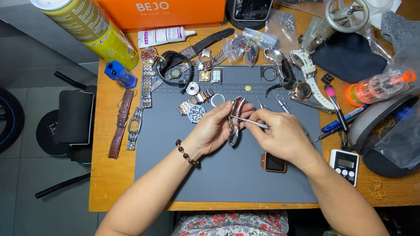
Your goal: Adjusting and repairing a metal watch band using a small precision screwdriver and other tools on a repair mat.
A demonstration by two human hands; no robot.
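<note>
Wooden table (pixel 108 184) w/ a grey work mat (pixel 226 175) fills our view; grey tile floor off to the side. Our left hand (pixel 214 130) has its fingers closed round a metal watch w/ bracelet (pixel 236 121), held edge-on just above the mat. Our right hand (pixel 280 135) pinches a thin metal tool (pixel 250 121), fingers shut on it, tip touching the watch at the bracelet end. Can't tell whether any pin or link is out yet; we judge the job mid-way, bracelet not visibly apart. Just below the right fingers lies a square brown-cased watch (pixel 274 162). Beyond the fingers: loose watches, straps, small parts. Far from the fingers, an orange box (pixel 177 8), a yellow spray can (pixel 82 18), a small timer (pixel 345 165) on the right.
</note>
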